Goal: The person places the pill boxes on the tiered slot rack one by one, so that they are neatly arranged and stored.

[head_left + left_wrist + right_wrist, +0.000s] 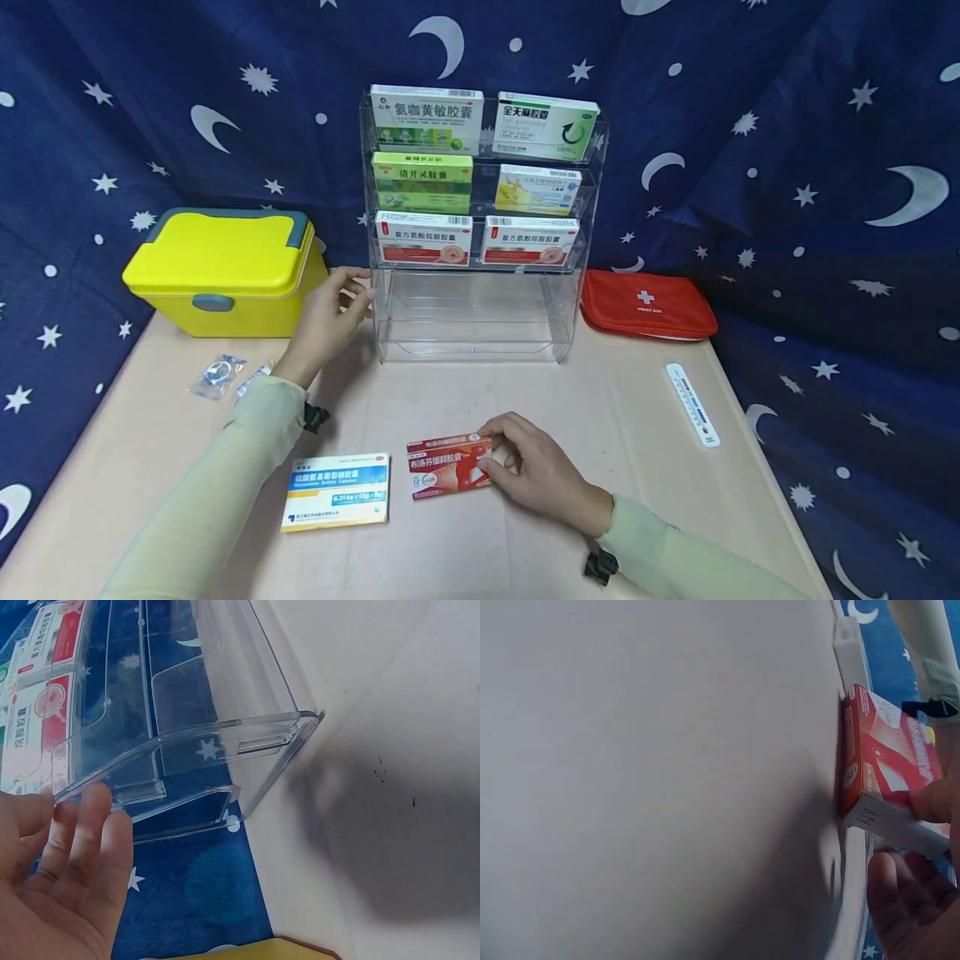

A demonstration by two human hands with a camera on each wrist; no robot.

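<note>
on smooth tabletop, right hand (pixel 536 475) grip pinches flat red carton (pixel 447 465); left hand (pixel 330 317) relaxed.

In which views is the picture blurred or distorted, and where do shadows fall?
Head view: sharp, edges bent by the wide lens; the left hand shadows the table. Left wrist view: clear rack sharp, broad dark shadow on the table. Right wrist view: soft and tilted; the red box is blurred, its shadow beside it.

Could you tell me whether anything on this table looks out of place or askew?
Mostly tidy. The rack has its bottom shelf bare while two boxes lie loose on the table: a red box under the right hand and a blue-and-white box, both slightly askew. Small plastic packets lie scattered near the yellow case.
</note>
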